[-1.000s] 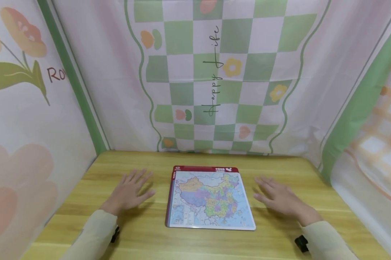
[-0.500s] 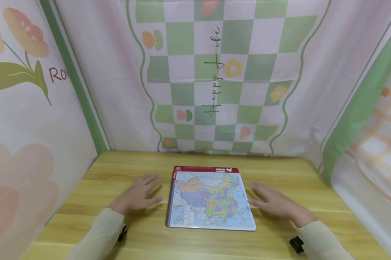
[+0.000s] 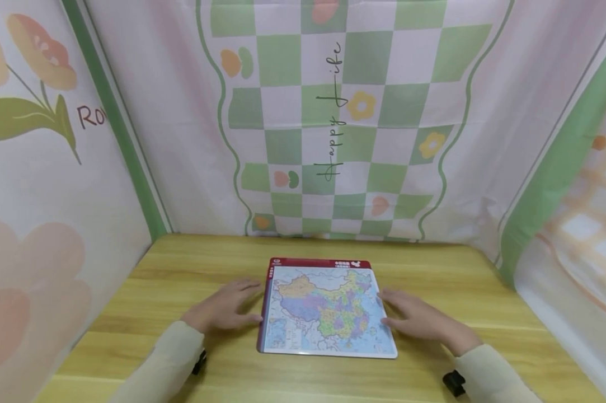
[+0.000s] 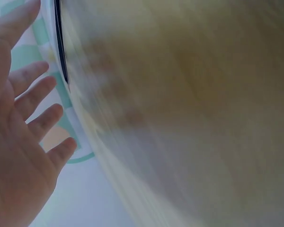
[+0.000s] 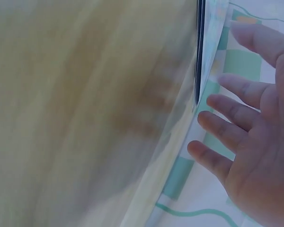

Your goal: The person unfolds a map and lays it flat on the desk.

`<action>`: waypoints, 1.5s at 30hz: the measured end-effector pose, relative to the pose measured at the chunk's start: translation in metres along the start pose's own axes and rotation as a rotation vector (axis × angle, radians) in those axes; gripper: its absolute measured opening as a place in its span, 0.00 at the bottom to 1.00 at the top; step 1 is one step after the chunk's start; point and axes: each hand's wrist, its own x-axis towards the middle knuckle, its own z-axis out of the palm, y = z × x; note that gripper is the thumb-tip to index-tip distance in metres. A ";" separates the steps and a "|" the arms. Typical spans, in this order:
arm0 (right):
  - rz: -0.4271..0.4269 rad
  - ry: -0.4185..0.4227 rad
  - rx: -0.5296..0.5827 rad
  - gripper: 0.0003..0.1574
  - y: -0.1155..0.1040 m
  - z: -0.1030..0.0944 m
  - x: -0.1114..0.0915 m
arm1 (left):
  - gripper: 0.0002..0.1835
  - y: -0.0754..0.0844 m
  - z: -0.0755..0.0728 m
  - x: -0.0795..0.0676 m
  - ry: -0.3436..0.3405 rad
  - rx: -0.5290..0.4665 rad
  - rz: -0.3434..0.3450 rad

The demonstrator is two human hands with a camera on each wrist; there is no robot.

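Observation:
A flat map board [image 3: 328, 308] lies on the wooden table, with a red strip along its far edge and a colourful map on its face. Beside its left edge is my left hand [image 3: 224, 308], fingers extended and thumb tip close to the edge. My right hand [image 3: 419, 317] is at the opposite edge, its fingertips just over or against the border; contact cannot be made out. Both wrist views show spread, slightly bent fingers on the left hand [image 4: 21, 137] and right hand [image 5: 262, 142], with the board's thin dark edge [image 5: 199, 56] nearby.
The wooden table [image 3: 292, 378] extends around the board on all sides. Behind it hangs a green-and-white checked curtain [image 3: 277, 56]. Printed fabric also hangs at the left [image 3: 31, 196] and right [image 3: 585, 252]. A small black device [image 3: 454, 383] sits under the right wrist.
Both hands have moved inward from either side, from well apart from the map board to right beside its left and right edges. The board has stayed in place.

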 end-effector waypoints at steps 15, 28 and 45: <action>0.008 -0.059 -0.037 0.39 -0.010 0.005 0.001 | 0.35 0.017 -0.006 0.009 -0.102 0.005 -0.004; 0.018 -0.066 -0.034 0.35 -0.012 0.005 0.003 | 0.33 0.020 -0.005 0.010 -0.157 -0.006 -0.026; 0.039 -0.087 -0.031 0.31 -0.005 0.001 0.015 | 0.35 0.027 -0.006 0.009 -0.142 -0.002 0.028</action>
